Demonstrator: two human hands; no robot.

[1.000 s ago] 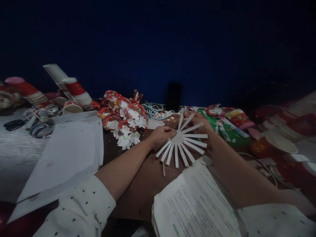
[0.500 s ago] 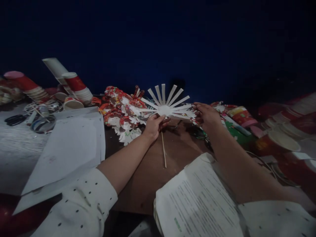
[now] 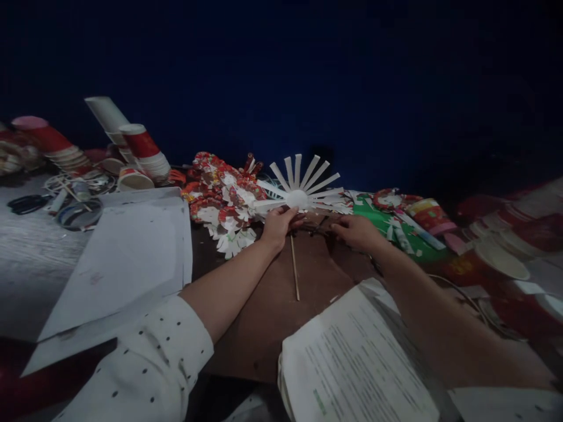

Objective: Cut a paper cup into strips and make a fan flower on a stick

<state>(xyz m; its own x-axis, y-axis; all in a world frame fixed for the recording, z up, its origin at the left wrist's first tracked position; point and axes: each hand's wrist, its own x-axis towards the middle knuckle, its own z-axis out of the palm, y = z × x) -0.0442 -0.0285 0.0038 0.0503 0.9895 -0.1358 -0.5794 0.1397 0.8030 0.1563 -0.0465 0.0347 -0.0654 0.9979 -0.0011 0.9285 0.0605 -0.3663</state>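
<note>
A white paper cup cut into strips (image 3: pixel 297 199) is spread out like a flower, with a round base at its centre. My left hand (image 3: pixel 278 227) pinches it at the lower edge of the base, thumb in front. At its lower right side my right hand (image 3: pixel 358 232) has its fingers closed at a strip; the fingertips are partly hidden. Beneath my left hand a thin wooden stick (image 3: pixel 294 269) points down toward me. Its upper end is hidden, so I cannot tell whether the hand holds it.
Cut red and white cup pieces (image 3: pixel 222 199) are heaped behind my left hand. Stacked paper cups (image 3: pixel 147 155) and white sheets (image 3: pixel 132 252) lie left. A printed paper bundle (image 3: pixel 352 357) is in front. Right are a green sheet (image 3: pixel 373 214) and more cups (image 3: pixel 501 258).
My right hand has come down and inward, from the right-hand strip tips to the lower right strips. My left hand keeps its hold on the cut cup.
</note>
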